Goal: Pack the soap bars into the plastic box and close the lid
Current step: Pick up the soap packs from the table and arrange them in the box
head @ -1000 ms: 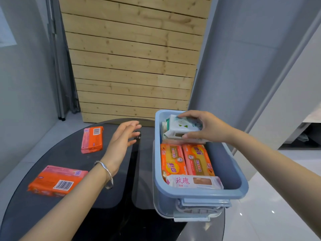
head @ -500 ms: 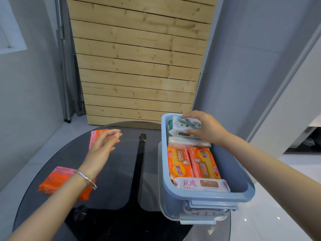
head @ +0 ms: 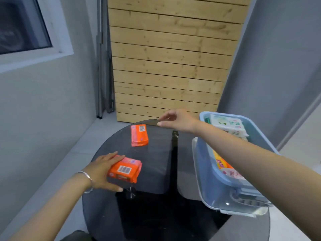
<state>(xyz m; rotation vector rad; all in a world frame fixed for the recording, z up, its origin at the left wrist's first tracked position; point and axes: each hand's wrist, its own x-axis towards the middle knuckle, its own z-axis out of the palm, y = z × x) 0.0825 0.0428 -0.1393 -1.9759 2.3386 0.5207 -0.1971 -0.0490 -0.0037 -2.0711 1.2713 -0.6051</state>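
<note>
While two soap bars are lying outside the plastic box [head: 211,171], the left hand [head: 102,171] is grasping the near soap bar [head: 124,169] on the glass table [head: 156,171]. The right hand [head: 175,120], empty and relaxed, is hovering near the far soap bar [head: 139,135]. Judged next: lifting both bars into the box.

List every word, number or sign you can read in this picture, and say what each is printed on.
No text here is sharp enough to quote.
near orange soap bar: a barcode; digits and print blurred.
far orange soap bar: a barcode; print too small.
white pack in the blue box: green and red marks, blurred.
pink-white pack in the box: red characters, blurred and partly hidden.
</note>
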